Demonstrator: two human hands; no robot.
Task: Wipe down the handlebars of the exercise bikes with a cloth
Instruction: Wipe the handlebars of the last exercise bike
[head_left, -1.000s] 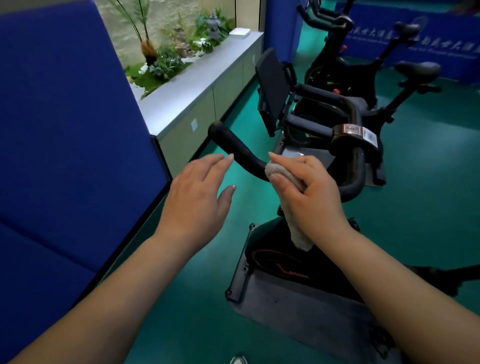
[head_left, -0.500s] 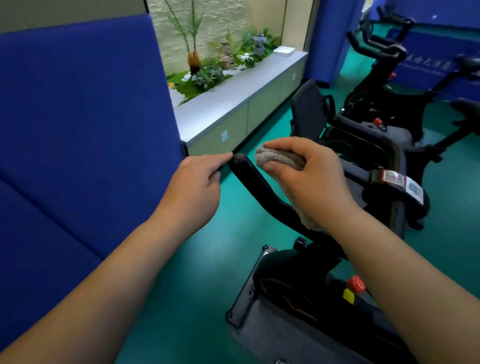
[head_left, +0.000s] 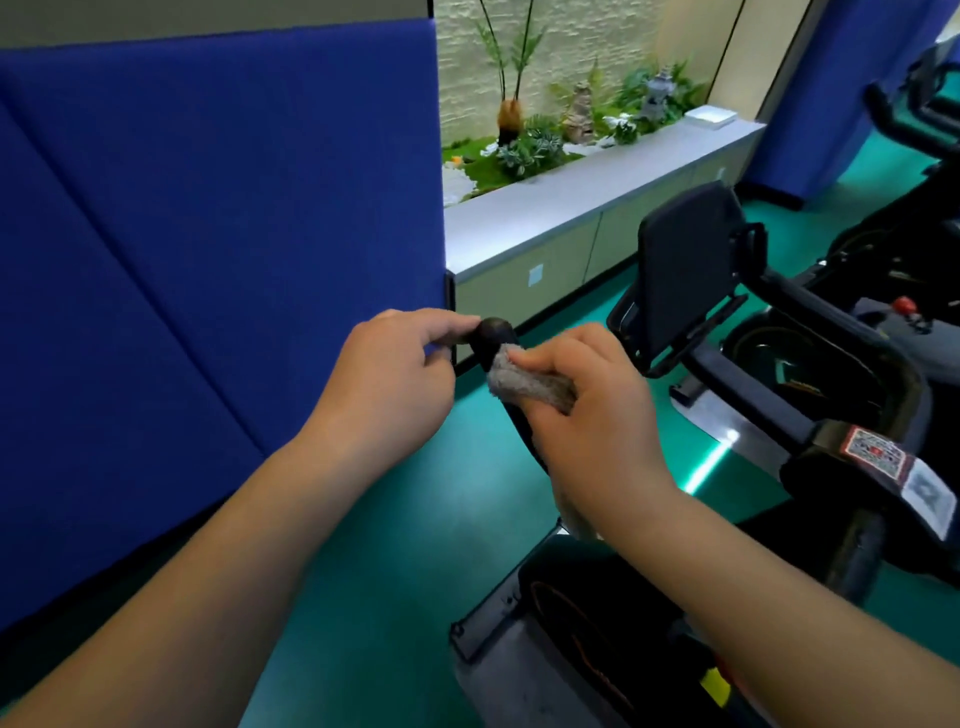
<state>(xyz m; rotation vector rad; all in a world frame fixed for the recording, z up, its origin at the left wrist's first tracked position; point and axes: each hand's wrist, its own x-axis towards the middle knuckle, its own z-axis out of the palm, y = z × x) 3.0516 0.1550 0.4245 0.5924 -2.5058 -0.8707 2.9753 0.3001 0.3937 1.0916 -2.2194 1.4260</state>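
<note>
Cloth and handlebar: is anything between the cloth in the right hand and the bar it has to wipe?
Nothing visible. The right hand holds the cloth directly against the black handlebar just below its rounded tip. The left hand touches the tip from the other side, clear of the cloth.

Both bare forearms reached forward from the lower corners. The left hand (head_left: 387, 374) was curled, its fingertips pinching something ahead of it. The right hand (head_left: 587, 410), knuckles up, had its fingers wrapped round what it gripped.
</note>
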